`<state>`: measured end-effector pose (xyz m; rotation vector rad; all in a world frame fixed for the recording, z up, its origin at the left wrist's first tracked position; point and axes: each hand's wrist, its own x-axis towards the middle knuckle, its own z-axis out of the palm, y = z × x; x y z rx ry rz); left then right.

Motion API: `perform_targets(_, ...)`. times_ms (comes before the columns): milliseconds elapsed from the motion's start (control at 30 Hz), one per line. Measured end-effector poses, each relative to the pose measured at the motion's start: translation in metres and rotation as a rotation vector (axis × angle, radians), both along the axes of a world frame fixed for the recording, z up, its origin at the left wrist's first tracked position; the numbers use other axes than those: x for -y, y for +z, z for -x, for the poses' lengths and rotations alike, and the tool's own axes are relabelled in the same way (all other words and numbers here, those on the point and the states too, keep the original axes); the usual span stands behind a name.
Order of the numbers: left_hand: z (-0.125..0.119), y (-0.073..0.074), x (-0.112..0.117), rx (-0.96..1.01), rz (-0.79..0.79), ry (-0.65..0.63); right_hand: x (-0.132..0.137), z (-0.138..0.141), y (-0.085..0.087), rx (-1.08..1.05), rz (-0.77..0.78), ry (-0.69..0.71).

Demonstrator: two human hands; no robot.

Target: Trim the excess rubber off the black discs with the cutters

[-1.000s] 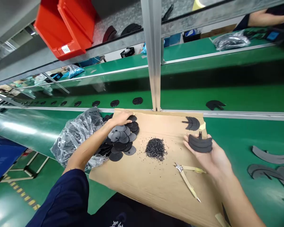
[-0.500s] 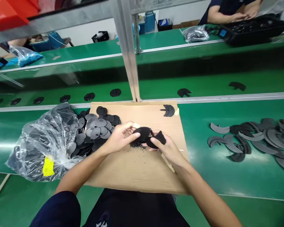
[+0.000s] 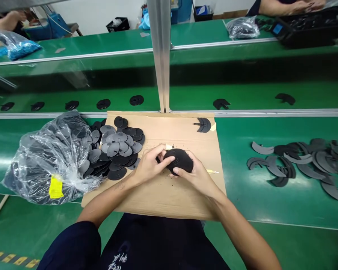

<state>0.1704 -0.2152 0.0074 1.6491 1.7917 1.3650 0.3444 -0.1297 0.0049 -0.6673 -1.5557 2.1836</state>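
Over the cardboard sheet [image 3: 157, 202], both hands grip a black rounded plastic piece [image 3: 179, 160]. My left hand [image 3: 152, 162] pinches its left side, thumb on top, with a pale wrap at the index fingertip. Around its right edge closes my right hand [image 3: 195, 174], the thumb lying on the near side. The disc and the crescent part now look like one shape; whether they are joined I cannot tell. Tiny black bits lie on the cardboard beneath, mostly hidden by the hands. A thin yellow tool [image 3: 212, 171] lies by my right wrist.
Black discs [image 3: 119, 146] are heaped to the left beside a clear plastic bag [image 3: 45, 161]. Black crescent parts [image 3: 304, 159] lie scattered at the right. One crescent piece [image 3: 204, 125] rests at the cardboard's far corner. A metal post [image 3: 160, 56] rises ahead; another person's hands [image 3: 307, 6] are beyond.
The disc and the crescent part, held apart before, have come together between my hands. My right hand has moved in closer to the left. The view has shifted slightly.
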Motion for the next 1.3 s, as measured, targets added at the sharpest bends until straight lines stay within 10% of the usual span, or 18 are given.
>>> perform_targets(567, -0.003, -0.007, 0.007, 0.075, -0.015, 0.020, 0.009, 0.005, 0.004, 0.009, -0.106, -0.070)
perform_targets(833, -0.007, 0.000, 0.007, 0.143, -0.075, -0.083, 0.010, 0.000, -0.001, 0.083, -0.536, -0.213)
perform_targets(1067, -0.004, 0.006, 0.014, -0.182, -0.268, -0.128, 0.000, -0.012, 0.000, 0.020, -0.907, -0.198)
perform_targets(1300, 0.000, 0.020, 0.012, -0.112, -0.249, -0.266, -0.003, -0.018, -0.004, -0.101, -0.914, -0.164)
